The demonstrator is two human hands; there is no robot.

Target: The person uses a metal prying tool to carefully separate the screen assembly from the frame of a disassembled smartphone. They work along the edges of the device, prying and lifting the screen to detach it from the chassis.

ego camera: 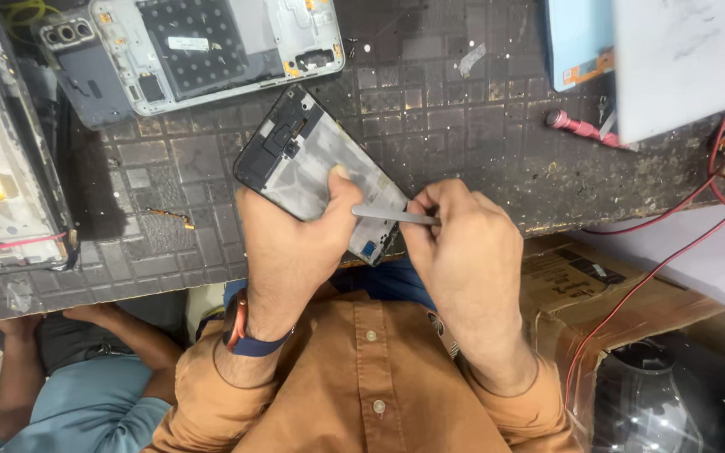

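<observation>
My left hand [291, 243] holds an opened phone frame [304, 159], dark at its upper end and grey inside, tilted over the dark tiled work mat [430, 109]. The thumb presses on the frame's inner face. My right hand [463, 252] grips thin metal tweezers [392, 216], their tip pointing left and touching the lower part of the frame near my left thumb. A blue band with an orange watch sits on my left wrist.
A second opened phone housing [203, 50] lies at the top of the mat. A red-handled tool [581, 127], a light blue box [576, 42] and red wires [673, 243] are at right. A cardboard box [597, 294] stands lower right. Another person's arm [119, 331] is lower left.
</observation>
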